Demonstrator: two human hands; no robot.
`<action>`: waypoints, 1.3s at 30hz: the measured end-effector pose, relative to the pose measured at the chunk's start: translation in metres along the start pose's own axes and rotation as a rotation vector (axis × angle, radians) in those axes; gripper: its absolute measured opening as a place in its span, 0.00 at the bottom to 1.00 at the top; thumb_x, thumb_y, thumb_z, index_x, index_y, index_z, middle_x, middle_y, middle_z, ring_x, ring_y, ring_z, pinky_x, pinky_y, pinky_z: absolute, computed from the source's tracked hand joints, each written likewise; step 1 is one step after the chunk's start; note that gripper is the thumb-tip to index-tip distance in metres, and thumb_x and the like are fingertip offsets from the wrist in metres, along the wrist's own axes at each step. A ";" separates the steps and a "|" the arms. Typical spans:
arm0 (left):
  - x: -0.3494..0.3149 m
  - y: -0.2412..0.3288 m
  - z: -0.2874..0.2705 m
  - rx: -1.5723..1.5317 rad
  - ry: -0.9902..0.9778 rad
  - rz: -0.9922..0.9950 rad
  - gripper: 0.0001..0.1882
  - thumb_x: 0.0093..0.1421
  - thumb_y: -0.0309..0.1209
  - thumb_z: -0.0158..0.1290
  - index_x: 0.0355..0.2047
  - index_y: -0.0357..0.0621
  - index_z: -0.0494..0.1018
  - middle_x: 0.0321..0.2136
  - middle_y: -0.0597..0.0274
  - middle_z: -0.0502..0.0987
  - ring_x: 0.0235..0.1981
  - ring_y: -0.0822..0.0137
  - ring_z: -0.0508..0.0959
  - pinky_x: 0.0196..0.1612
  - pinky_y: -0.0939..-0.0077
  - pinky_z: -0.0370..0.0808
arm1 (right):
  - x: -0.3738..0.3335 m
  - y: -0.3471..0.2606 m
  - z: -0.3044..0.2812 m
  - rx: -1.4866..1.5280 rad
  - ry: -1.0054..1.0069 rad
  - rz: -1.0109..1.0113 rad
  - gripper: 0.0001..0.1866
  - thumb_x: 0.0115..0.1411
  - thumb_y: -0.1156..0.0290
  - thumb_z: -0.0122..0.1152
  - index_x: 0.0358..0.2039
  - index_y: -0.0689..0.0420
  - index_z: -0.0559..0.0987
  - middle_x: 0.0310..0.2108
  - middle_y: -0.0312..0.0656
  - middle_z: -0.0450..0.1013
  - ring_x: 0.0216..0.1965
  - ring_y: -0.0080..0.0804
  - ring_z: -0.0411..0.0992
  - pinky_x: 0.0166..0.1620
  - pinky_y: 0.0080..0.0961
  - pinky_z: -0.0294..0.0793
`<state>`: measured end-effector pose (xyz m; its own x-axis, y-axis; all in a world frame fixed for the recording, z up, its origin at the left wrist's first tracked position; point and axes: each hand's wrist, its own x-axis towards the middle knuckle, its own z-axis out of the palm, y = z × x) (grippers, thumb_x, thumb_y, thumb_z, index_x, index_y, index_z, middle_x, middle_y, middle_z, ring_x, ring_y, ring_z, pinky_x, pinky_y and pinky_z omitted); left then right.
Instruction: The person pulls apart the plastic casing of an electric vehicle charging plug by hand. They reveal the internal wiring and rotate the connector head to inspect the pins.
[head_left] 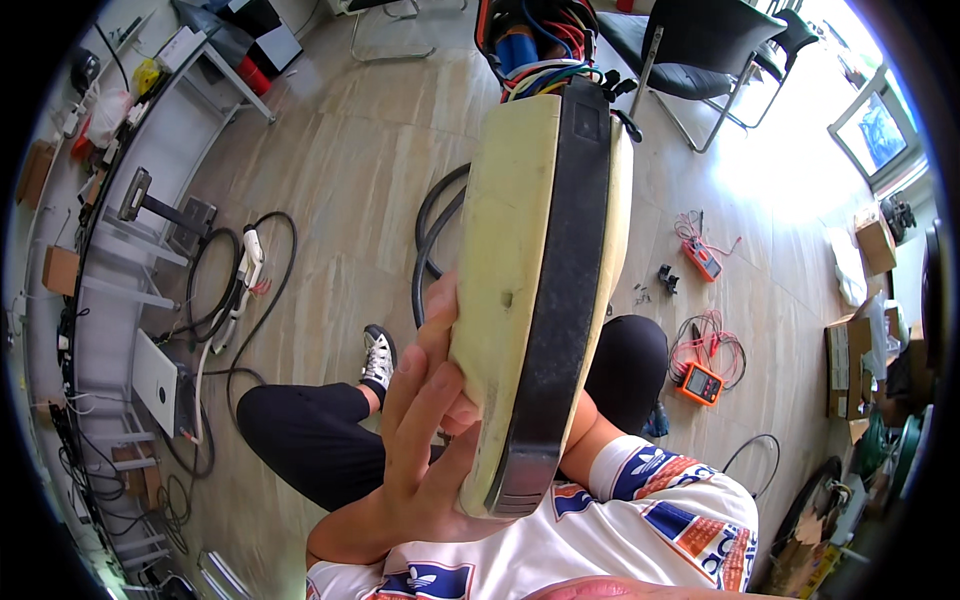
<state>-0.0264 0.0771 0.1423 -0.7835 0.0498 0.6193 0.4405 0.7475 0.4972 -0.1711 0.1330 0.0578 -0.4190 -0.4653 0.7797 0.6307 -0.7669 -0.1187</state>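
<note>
A long cream-and-black device housing (510,300) is raised close in front of me, its black band (562,290) running lengthwise. Thick red, blue, green and white wires (555,65) spill out of its far end. My left hand (425,420) grips the near left side, with the fingers against the cream shell and the palm under the lower edge. Beyond the housing, my right forearm (585,435) passes behind it. The right hand itself is hidden there, so its fingers do not show. A black cable (430,225) loops out on the housing's left.
On the floor to the right are a red meter (702,262), a small black clamp-like part (667,279) and an orange meter (700,384) with leads. To the left lie a white charging connector (251,258) and a laptop (158,385). Black chairs (705,50) stand ahead; boxes (850,365) line the right.
</note>
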 end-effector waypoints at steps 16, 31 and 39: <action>-0.043 -0.017 -0.009 -0.154 -0.093 -0.160 0.32 0.57 0.37 0.62 0.57 0.34 0.65 0.60 0.29 0.62 0.65 0.28 0.59 0.66 0.39 0.58 | 0.006 0.014 -0.018 0.016 -0.105 0.009 0.48 0.43 0.63 0.80 0.61 0.68 0.65 0.50 0.55 0.72 0.50 0.43 0.73 0.52 0.39 0.74; -0.058 -0.035 -0.003 -0.136 -0.047 -0.188 0.28 0.55 0.34 0.63 0.52 0.33 0.67 0.60 0.28 0.62 0.65 0.28 0.60 0.66 0.40 0.60 | 0.009 0.017 -0.022 0.005 -0.131 0.029 0.47 0.44 0.65 0.79 0.62 0.69 0.64 0.53 0.56 0.71 0.53 0.44 0.73 0.54 0.40 0.73; -0.021 -0.005 -0.009 -0.088 -0.016 -0.216 0.26 0.53 0.29 0.66 0.49 0.32 0.69 0.61 0.29 0.63 0.65 0.29 0.61 0.66 0.42 0.60 | 0.004 0.017 -0.015 -0.005 -0.074 0.041 0.47 0.45 0.67 0.79 0.62 0.69 0.64 0.54 0.56 0.71 0.54 0.44 0.72 0.55 0.40 0.73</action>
<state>-0.0080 0.0659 0.1321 -0.8704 -0.0945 0.4832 0.2974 0.6812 0.6690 -0.1717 0.1119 0.0498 -0.3433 -0.4623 0.8176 0.6428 -0.7503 -0.1544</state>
